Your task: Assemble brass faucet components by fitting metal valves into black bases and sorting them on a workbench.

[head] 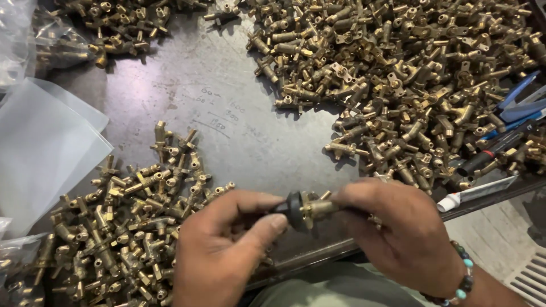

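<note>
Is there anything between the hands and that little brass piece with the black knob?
Nothing visible. The left hand pinches the black knob, and the right hand grips the brass fitting directly. The piles of brass fittings lie apart on the metal table.

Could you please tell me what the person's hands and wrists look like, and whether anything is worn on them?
Both hands are bare, with no gloves or rings in view. The left hand shows no sleeve or jewellery. The right hand has a beaded bracelet at the wrist, with dark brown beads and a few turquoise ones. No sleeves reach either wrist.
</note>
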